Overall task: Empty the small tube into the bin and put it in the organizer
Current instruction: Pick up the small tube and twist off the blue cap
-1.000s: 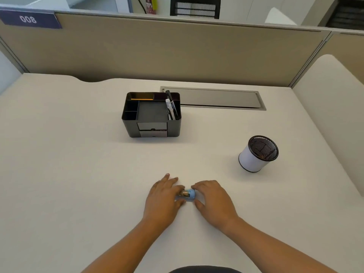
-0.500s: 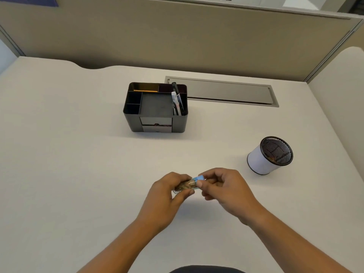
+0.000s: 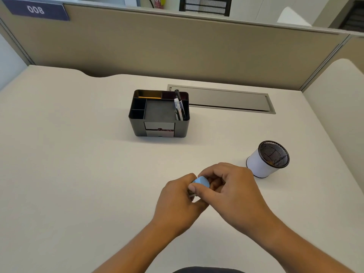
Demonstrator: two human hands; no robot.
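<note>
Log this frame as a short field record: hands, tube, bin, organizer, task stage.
left hand: grips the tube body
right hand: fingers on the blue cap
tube: held above the desk, mostly hidden, cap still on
bin: white, mesh-lined, right of the hands, tilted
organizer: black, upright behind the hands, pens in its right slot
stage: not yet emptied
</note>
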